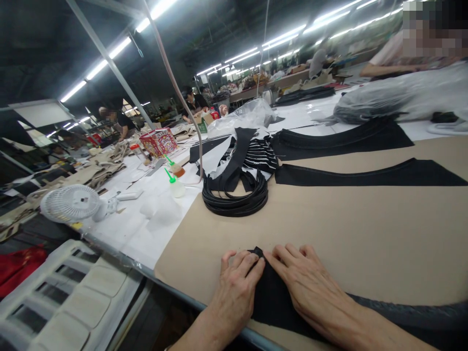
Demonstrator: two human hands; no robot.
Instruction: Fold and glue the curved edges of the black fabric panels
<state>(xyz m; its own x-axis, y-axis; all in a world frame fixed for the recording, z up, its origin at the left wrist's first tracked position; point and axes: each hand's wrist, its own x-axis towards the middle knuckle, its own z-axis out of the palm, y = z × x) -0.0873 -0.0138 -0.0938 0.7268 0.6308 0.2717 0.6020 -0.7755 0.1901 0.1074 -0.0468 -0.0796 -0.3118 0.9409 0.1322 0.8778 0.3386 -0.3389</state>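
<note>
A piece of black fabric (272, 297) lies at the near edge of the table on brown paper (329, 229). My left hand (237, 285) rests flat on its left corner, fingers stretched out and close together. My right hand (305, 285) lies flat on the fabric just to the right, fingers extended toward the pointed tip. Both hands press on the cloth without gripping it.
A coil of black strap (236, 197) lies ahead, with striped cloth (259, 153) and long black fabric pieces (365, 175) behind. Two glue bottles (175, 183), a small white fan (71, 202) and a red box (159, 141) sit left. Other people work at tables beyond.
</note>
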